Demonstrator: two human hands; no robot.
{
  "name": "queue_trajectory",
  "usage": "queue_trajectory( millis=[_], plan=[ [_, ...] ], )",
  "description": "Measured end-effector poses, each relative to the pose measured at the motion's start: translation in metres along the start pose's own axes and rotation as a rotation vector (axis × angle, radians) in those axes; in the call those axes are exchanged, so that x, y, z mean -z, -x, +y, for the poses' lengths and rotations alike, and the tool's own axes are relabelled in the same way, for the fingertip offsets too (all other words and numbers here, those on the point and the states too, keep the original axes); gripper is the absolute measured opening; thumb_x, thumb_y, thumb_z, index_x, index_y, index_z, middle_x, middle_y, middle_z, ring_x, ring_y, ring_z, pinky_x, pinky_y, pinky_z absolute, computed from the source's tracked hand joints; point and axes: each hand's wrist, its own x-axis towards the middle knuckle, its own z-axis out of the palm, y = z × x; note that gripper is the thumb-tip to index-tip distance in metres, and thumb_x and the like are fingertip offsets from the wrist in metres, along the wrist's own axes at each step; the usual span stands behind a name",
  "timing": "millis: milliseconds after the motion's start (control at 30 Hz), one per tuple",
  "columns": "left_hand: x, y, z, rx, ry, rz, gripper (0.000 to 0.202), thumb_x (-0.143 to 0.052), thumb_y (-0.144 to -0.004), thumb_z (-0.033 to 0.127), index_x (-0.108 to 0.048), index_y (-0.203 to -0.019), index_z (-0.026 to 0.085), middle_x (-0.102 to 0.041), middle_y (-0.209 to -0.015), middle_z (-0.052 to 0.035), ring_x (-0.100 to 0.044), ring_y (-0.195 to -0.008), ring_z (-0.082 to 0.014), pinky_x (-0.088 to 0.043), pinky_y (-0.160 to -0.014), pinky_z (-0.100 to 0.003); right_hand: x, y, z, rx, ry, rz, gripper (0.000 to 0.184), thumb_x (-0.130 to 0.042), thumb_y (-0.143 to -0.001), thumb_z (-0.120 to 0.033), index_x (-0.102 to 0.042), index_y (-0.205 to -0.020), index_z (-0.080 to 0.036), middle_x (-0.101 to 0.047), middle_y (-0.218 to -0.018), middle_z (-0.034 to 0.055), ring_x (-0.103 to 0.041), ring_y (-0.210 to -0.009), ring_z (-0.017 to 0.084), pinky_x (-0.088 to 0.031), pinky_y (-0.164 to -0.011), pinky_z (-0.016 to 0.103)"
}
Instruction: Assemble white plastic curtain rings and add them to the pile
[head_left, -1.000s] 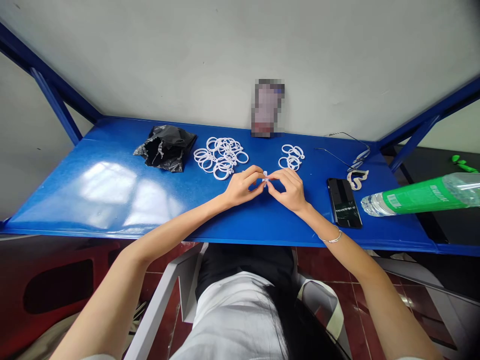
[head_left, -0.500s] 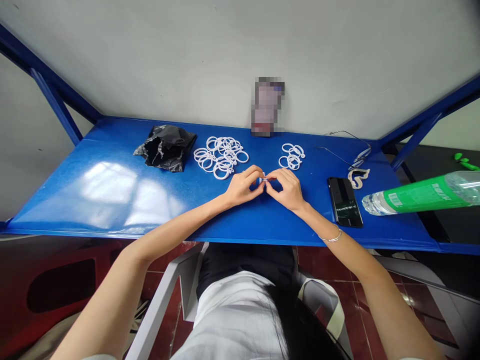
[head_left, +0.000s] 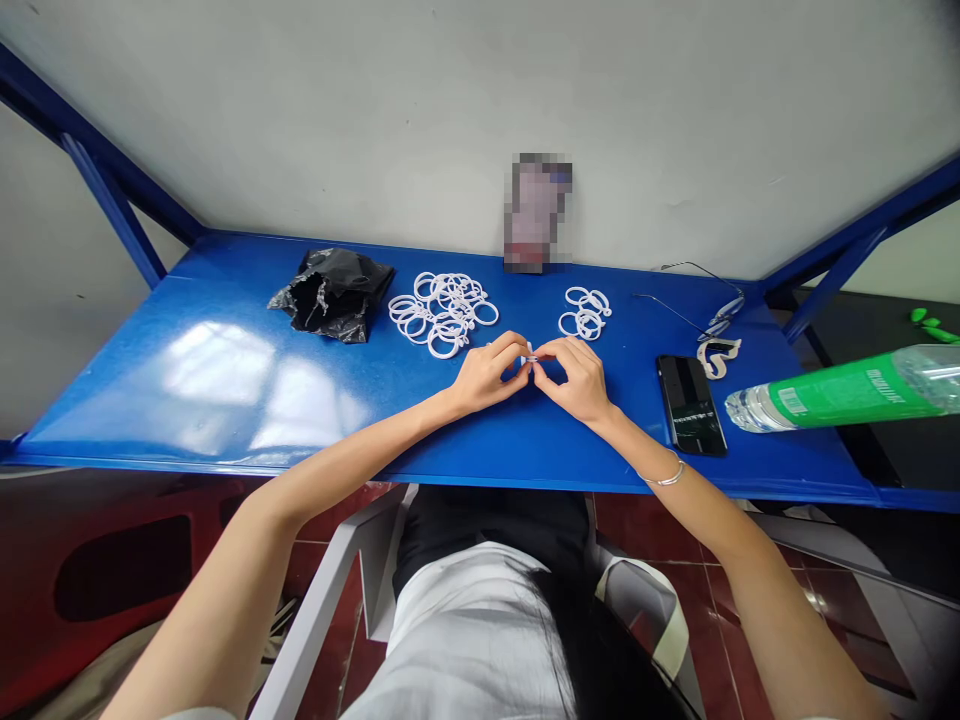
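Over the middle of the blue table, my left hand (head_left: 491, 374) and my right hand (head_left: 571, 375) meet fingertip to fingertip. Between them they pinch a small white plastic ring (head_left: 528, 356), seen nearly edge-on and mostly covered by the fingers. Both hands are closed on it. Just beyond my left hand lies a loose pile of white plastic rings (head_left: 442, 349), each with what looks like a small eyelet. A smaller group of the same rings (head_left: 580, 334) rests beyond my right hand.
A crumpled black plastic bag (head_left: 352, 290) lies left of the pile. On the right are a phone (head_left: 690, 405), eyeglasses (head_left: 724, 315), a pale curved piece (head_left: 718, 360) and a bottle with a green label (head_left: 847, 393). A blurred upright object (head_left: 534, 215) leans against the wall.
Almost nothing differs. Both hands keep their pinch in the same spot, and the whole view has shifted very slightly.
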Motion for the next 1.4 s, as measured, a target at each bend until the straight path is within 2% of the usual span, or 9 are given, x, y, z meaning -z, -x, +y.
queue_trajectory(
  millis=[433, 633, 800, 933, 1033, 1200, 1300, 1400],
  plan=[
    [0.002, 0.0, 0.0, 0.005, -0.016, -0.046, 0.015, -0.046, -0.092, 0.024, -0.057, -0.085, 0.016, -0.064, -0.091, -0.0075, -0.058, -0.064, -0.0089, -0.044, -0.054, -0.019, -0.002, 0.001, 0.001, 0.02, 0.002, -0.02, 0.009, -0.055, -0.087, -0.017, -0.062, -0.088, -0.022, -0.069, -0.078, 0.0035, -0.061, -0.073, 0.02, -0.047, -0.067, 0.033],
    [0.001, 0.0, -0.001, -0.024, -0.025, -0.029, 0.017, -0.046, -0.092, 0.023, -0.056, -0.081, 0.016, -0.064, -0.09, -0.0069, -0.056, -0.059, -0.0075, -0.043, -0.052, -0.019, -0.002, 0.002, 0.002, 0.019, -0.028, -0.012, 0.01, -0.055, -0.087, -0.016, -0.063, -0.089, -0.022, -0.07, -0.08, 0.0037, -0.061, -0.074, 0.02, -0.047, -0.068, 0.034],
    [0.003, -0.001, -0.001, -0.017, -0.009, -0.031, 0.014, -0.046, -0.093, 0.025, -0.057, -0.089, 0.016, -0.064, -0.093, -0.0071, -0.057, -0.062, -0.0076, -0.044, -0.054, -0.019, -0.001, 0.001, 0.002, 0.002, -0.037, 0.009, 0.008, -0.056, -0.087, -0.017, -0.063, -0.087, -0.022, -0.069, -0.078, 0.0037, -0.062, -0.073, 0.02, -0.048, -0.067, 0.034],
    [0.004, -0.003, 0.001, 0.046, 0.023, -0.048, 0.017, -0.045, -0.094, 0.028, -0.058, -0.095, 0.017, -0.063, -0.097, -0.0071, -0.056, -0.062, -0.0069, -0.044, -0.055, -0.018, -0.001, 0.001, 0.001, -0.028, -0.058, 0.022, 0.008, -0.056, -0.088, -0.019, -0.063, -0.085, -0.022, -0.068, -0.076, 0.0034, -0.062, -0.072, 0.02, -0.048, -0.067, 0.034],
    [0.004, -0.004, 0.002, 0.119, 0.127, -0.058, 0.02, -0.045, -0.095, 0.031, -0.058, -0.099, 0.017, -0.061, -0.101, -0.0076, -0.054, -0.062, -0.0066, -0.045, -0.056, -0.018, 0.001, 0.0, 0.0, -0.03, -0.055, 0.05, 0.007, -0.057, -0.088, -0.021, -0.063, -0.085, -0.023, -0.068, -0.076, 0.0033, -0.063, -0.072, 0.02, -0.05, -0.068, 0.035],
    [0.004, -0.009, 0.002, 0.233, 0.392, -0.084, 0.031, -0.048, -0.094, 0.041, -0.06, -0.085, 0.014, -0.061, -0.095, -0.0082, -0.055, -0.066, -0.0081, -0.045, -0.055, -0.019, 0.002, -0.001, -0.001, -0.025, -0.063, 0.105, 0.005, -0.059, -0.088, -0.02, -0.063, -0.086, -0.023, -0.069, -0.08, 0.0038, -0.066, -0.075, 0.02, -0.053, -0.07, 0.036],
    [0.006, -0.012, 0.002, 0.347, 0.534, -0.161, 0.039, -0.048, -0.093, 0.048, -0.063, -0.083, 0.013, -0.063, -0.084, -0.006, -0.05, -0.058, -0.007, -0.038, -0.049, -0.018, 0.002, 0.0, 0.001, -0.025, -0.097, 0.143, 0.005, -0.06, -0.087, -0.019, -0.063, -0.088, -0.023, -0.069, -0.085, 0.0052, -0.066, -0.081, 0.021, -0.054, -0.074, 0.037],
    [0.008, -0.013, 0.002, 0.482, 0.713, -0.279, 0.044, -0.049, -0.091, 0.053, -0.063, -0.085, 0.012, -0.065, -0.076, -0.0044, -0.049, -0.054, -0.0068, -0.036, -0.047, -0.019, 0.002, 0.001, 0.002, -0.063, -0.16, 0.119, 0.005, -0.06, -0.087, -0.02, -0.063, -0.09, -0.022, -0.069, -0.094, 0.0071, -0.066, -0.086, 0.021, -0.055, -0.069, 0.034]
  ],
)
